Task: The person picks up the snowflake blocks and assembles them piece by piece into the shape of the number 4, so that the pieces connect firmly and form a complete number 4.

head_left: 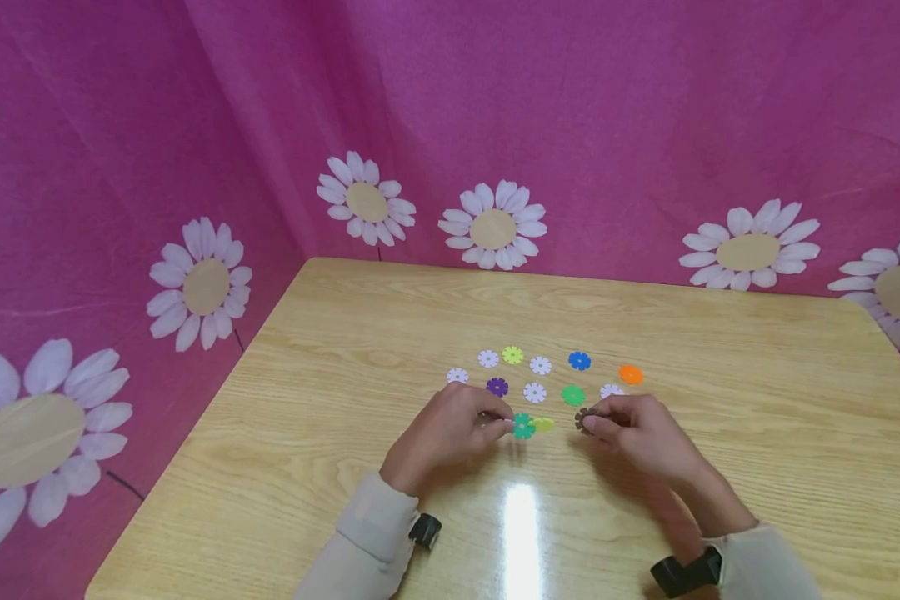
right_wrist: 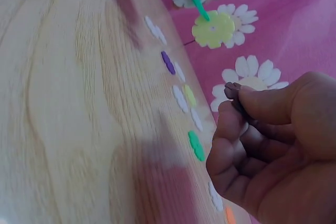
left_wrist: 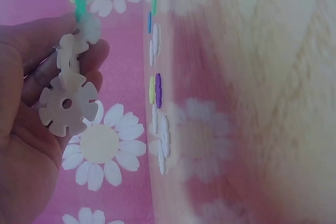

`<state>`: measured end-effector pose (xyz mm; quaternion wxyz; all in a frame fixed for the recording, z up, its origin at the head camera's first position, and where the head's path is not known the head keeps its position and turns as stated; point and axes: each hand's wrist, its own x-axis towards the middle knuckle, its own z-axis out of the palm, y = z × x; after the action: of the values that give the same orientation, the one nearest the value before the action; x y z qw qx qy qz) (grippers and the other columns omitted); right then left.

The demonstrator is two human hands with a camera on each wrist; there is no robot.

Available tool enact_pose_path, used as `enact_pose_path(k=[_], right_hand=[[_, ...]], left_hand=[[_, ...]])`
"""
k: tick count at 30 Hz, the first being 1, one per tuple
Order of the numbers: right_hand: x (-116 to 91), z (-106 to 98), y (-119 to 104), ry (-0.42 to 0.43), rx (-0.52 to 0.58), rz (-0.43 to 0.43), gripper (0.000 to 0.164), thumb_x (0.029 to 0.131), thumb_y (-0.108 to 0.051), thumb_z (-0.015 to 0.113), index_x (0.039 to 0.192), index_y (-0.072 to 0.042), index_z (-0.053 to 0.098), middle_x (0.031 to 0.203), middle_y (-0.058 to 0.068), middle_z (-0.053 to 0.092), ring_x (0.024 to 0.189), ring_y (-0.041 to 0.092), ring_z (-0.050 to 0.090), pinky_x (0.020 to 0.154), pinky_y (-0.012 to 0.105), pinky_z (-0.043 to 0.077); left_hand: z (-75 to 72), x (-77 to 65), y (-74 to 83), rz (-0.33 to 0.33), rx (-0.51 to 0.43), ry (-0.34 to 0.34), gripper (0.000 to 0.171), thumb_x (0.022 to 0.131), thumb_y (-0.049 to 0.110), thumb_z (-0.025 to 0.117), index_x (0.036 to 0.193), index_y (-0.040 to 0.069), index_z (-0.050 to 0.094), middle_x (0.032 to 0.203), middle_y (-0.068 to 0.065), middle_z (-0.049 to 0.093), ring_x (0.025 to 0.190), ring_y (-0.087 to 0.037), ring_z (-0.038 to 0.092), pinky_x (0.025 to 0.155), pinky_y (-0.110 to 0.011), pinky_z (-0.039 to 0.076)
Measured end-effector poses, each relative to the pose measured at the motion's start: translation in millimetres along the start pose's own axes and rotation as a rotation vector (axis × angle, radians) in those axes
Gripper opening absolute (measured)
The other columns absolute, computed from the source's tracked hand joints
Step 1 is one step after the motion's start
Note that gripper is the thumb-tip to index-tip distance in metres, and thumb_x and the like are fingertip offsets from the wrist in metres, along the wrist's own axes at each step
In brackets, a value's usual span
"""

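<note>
My left hand holds a chain of notched, flower-shaped plastic discs slotted together. White discs lie at the palm end, followed by a green disc and a yellow disc at the free end. Between thumb and fingers, my right hand pinches a dark brown notched disc. A small gap separates the brown disc from the chain's yellow end. Both hands are raised above the tabletop, facing each other. Fingers cover part of the brown disc and part of the chain.
On the wooden table, beyond the hands, lie several loose discs, among them purple, blue, green, orange, yellow and white. A pink flowered cloth hangs behind and to the left.
</note>
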<state>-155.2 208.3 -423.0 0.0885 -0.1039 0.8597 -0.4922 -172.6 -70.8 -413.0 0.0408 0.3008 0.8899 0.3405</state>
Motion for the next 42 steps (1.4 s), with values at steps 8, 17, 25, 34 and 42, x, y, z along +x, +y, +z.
enact_pose_path(k=[8,17,25,34,42], right_hand=[[3,7,-5,-0.05,0.101,0.034,0.017,0.099,-0.009,0.062,0.099,0.004,0.072,0.087,0.009,0.065,0.077,0.017,0.054,0.062,0.026,0.047],[4,14,-6,-0.064,0.164,0.062,0.02,0.101,-0.009,0.058,0.094,0.006,0.07,0.08,0.009,0.061,0.071,0.016,0.052,0.059,0.027,0.046],[5,18,-9,-0.08,0.184,0.097,0.022,0.102,-0.011,0.058,0.091,0.006,0.068,0.077,0.009,0.06,0.07,0.017,0.052,0.058,0.028,0.046],[6,23,-11,-0.079,0.191,0.15,0.029,0.103,-0.017,0.057,0.087,0.006,0.066,0.072,0.005,0.057,0.064,0.016,0.048,0.055,0.027,0.043],[7,29,-12,-0.052,0.212,0.151,0.028,0.102,-0.014,0.058,0.083,0.007,0.064,0.067,0.004,0.054,0.059,0.014,0.043,0.052,0.025,0.038]], left_hand=[[0.8,1.1,0.4,-0.007,0.005,-0.008,0.011,0.093,0.021,0.074,0.1,0.014,0.08,0.093,0.014,0.071,0.084,0.001,0.06,0.08,-0.021,0.05],[1.7,1.5,0.0,0.024,0.012,-0.004,0.011,0.093,0.02,0.074,0.1,0.013,0.08,0.093,0.012,0.072,0.082,0.002,0.06,0.077,-0.019,0.05],[2.0,0.5,0.9,0.021,0.014,-0.003,0.011,0.093,0.021,0.074,0.1,0.014,0.08,0.094,0.013,0.072,0.085,0.002,0.06,0.079,-0.019,0.05],[3.5,-0.1,1.8,0.058,0.043,0.029,0.011,0.092,0.021,0.075,0.098,0.014,0.08,0.092,0.011,0.072,0.083,0.002,0.06,0.078,-0.018,0.05],[7.6,1.2,-2.9,0.144,0.066,0.097,0.009,0.093,0.02,0.074,0.093,0.013,0.08,0.086,0.009,0.07,0.071,0.0,0.055,0.067,-0.016,0.047]])
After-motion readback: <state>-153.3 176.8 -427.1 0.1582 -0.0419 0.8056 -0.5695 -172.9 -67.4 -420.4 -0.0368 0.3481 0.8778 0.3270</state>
